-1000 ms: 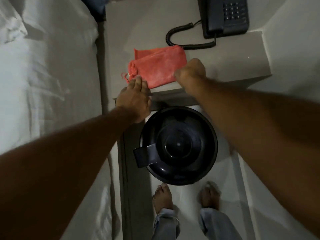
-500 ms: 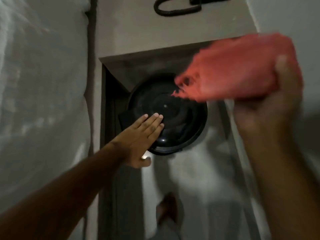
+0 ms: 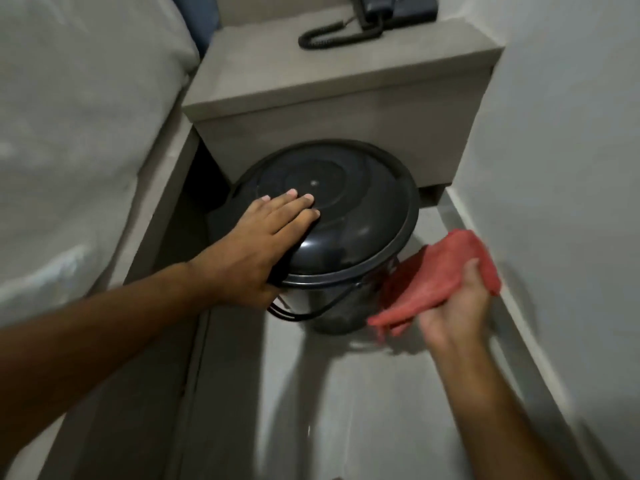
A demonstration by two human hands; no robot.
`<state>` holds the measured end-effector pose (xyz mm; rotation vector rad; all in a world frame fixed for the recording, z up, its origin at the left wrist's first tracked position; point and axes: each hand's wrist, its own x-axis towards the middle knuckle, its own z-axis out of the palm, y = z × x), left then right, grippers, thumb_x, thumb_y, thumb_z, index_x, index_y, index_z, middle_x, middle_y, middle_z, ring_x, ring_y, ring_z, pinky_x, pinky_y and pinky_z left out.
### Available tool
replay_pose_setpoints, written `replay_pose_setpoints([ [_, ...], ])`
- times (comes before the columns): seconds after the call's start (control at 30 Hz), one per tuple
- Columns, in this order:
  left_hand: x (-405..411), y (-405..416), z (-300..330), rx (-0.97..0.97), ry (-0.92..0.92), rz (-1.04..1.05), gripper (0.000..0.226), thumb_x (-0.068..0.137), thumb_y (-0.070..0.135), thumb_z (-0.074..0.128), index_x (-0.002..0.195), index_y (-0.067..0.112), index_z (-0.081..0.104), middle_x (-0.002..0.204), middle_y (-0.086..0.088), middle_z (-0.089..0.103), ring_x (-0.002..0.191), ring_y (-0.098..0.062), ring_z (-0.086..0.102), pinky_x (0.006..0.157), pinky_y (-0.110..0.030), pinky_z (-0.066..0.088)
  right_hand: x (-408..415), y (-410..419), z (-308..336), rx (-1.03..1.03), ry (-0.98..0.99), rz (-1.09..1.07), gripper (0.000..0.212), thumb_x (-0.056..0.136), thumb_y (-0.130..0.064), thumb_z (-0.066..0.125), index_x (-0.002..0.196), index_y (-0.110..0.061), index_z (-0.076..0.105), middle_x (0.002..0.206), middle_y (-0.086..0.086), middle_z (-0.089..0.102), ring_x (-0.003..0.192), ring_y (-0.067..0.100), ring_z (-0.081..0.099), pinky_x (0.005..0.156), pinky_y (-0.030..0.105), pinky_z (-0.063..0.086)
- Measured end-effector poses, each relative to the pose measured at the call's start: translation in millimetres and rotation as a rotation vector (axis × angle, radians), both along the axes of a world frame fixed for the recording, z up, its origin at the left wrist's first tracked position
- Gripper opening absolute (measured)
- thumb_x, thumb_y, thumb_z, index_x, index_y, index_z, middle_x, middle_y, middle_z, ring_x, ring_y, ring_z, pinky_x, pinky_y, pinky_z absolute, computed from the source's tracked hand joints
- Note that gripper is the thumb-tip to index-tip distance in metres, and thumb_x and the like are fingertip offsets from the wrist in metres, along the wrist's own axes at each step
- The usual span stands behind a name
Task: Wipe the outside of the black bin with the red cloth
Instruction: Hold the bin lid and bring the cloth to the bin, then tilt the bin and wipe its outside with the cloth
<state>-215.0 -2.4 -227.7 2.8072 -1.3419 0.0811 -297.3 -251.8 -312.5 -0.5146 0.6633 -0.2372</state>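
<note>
— Black bin point(image 3: 346, 237): where does it stand?
— On the floor point(image 3: 346, 393), just in front of the nightstand point(image 3: 329, 109), beside the bed point(image 3: 69, 133). The left hand point(image 3: 256, 251) lies flat on its lid, fingers point(image 3: 294, 206) straight.
— And the red cloth point(image 3: 440, 275)?
— Bunched in the right hand point(image 3: 457, 306), fingers curled round it, beside the bin's wall; I cannot tell whether it touches.

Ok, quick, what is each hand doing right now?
Left hand: open, fingers flat on the bin lid.
Right hand: gripping the red cloth.
</note>
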Motion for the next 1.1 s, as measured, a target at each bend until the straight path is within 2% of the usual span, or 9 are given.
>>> replay_pose_setpoints([
  [0.13, -3.1, -26.2, 20.3, -0.094, 0.115, 0.068, 0.101, 0.058, 0.032, 0.073, 0.147, -0.001, 0.037, 0.155, -0.023, 0.034, 0.145, -0.038, 0.027, 0.116, -0.051, 0.021, 7.1, 12.6, 0.3, -0.065, 0.048, -0.147, 0.05, 0.102, -0.042, 0.049, 0.135, -0.004, 0.055, 0.127, 0.02, 0.067, 0.111, 0.031, 0.068, 0.099, 0.052, 0.052],
  [0.2, 7.8, -34.3, 43.6, -0.188, 0.156, 0.161, 0.096, 0.057, 0.027, 0.07, 0.145, 0.001, 0.041, 0.149, -0.021, 0.044, 0.138, -0.026, 0.039, 0.114, -0.025, 0.025, -7.5, 23.7, -3.4, -0.222, 0.043, -0.104, 0.039, 0.098, -0.045, 0.056, 0.124, -0.017, 0.063, 0.115, 0.009, 0.072, 0.098, 0.022, 0.074, 0.087, 0.047, 0.06],
  [0.3, 22.8, -37.3, 69.6, -0.27, 0.177, 0.283, 0.076, 0.058, 0.023, 0.065, 0.131, 0.006, 0.057, 0.125, -0.016, 0.066, 0.11, -0.008, 0.055, 0.082, 0.009, 0.025, -14.9, 24.5, -0.9, -0.469, -0.003, -0.071, 0.045, 0.095, -0.05, 0.056, 0.128, -0.021, 0.064, 0.119, -0.005, 0.072, 0.106, 0.01, 0.07, 0.093, 0.034, 0.058],
  [0.43, 26.6, -34.1, 66.6, -0.361, 0.293, 0.405, 0.073, 0.061, 0.021, 0.064, 0.133, 0.013, 0.058, 0.118, -0.008, 0.069, 0.111, -0.019, 0.063, 0.096, -0.025, 0.047, 1.8, 37.2, -5.1, -0.758, 0.018, 0.051, 0.048, 0.094, -0.056, 0.055, 0.095, -0.011, 0.071, 0.074, -0.029, 0.073, 0.073, -0.02, 0.064, 0.062, -0.002, 0.045],
  [0.57, 39.5, -25.6, 65.8, -0.419, 0.4, 0.463, 0.081, 0.059, 0.016, 0.066, 0.14, 0.016, 0.054, 0.123, -0.006, 0.067, 0.115, -0.019, 0.062, 0.101, -0.041, 0.048, 44.2, 36.1, 7.0, -1.162, 0.057, 0.235, 0.063, 0.093, -0.063, 0.039, 0.142, -0.025, 0.053, 0.142, -0.001, 0.06, 0.131, 0.018, 0.053, 0.109, 0.032, 0.039],
  [0.7, 47.5, -33.1, 59.4, -0.476, 0.353, 0.485, 0.081, 0.056, 0.014, 0.064, 0.137, 0.018, 0.057, 0.12, -0.007, 0.069, 0.111, -0.02, 0.063, 0.096, -0.043, 0.052, 108.1, 30.4, 36.8, -1.205, -0.082, 0.229, 0.053, 0.101, -0.049, 0.04, 0.149, -0.026, 0.044, 0.152, 0.004, 0.051, 0.139, 0.028, 0.045, 0.114, 0.041, 0.034],
  [0.8, 50.9, -42.8, 57.6, -0.484, 0.272, 0.48, 0.072, 0.054, 0.015, 0.061, 0.125, 0.022, 0.065, 0.101, -0.002, 0.074, 0.093, -0.017, 0.067, 0.081, -0.038, 0.057, 83.4, 50.4, 17.2, -1.658, -0.163, 0.17, 0.069, 0.094, -0.048, 0.036, 0.158, -0.031, 0.017, 0.167, 0.0, 0.024, 0.152, 0.029, 0.018, 0.121, 0.051, 0.016],
  [0.97, 59.4, -57.6, 60.3, -0.416, 0.262, 0.478, 0.074, 0.052, 0.018, 0.059, 0.126, 0.02, 0.065, 0.098, -0.007, 0.073, 0.093, -0.024, 0.067, 0.076, -0.033, 0.055, -15.0, 56.2, -68.7, -2.419, -0.523, 0.319, 0.077, 0.075, -0.042, 0.064, 0.148, -0.033, 0.043, 0.166, -0.002, 0.025, 0.154, 0.036, 0.004, 0.117, 0.068, 0.006],
  [1.1, 63.1, -57.3, 58.6, -0.41, 0.236, 0.482, 0.079, 0.049, 0.02, 0.059, 0.128, 0.021, 0.065, 0.098, -0.006, 0.074, 0.09, -0.02, 0.067, 0.072, -0.026, 0.051, 33.7, 70.2, -30.6, -2.311, -0.47, 0.085, 0.057, 0.091, -0.042, 0.052, 0.147, -0.034, 0.044, 0.162, 0.002, 0.036, 0.154, 0.036, 0.011, 0.116, 0.068, 0.012],
])
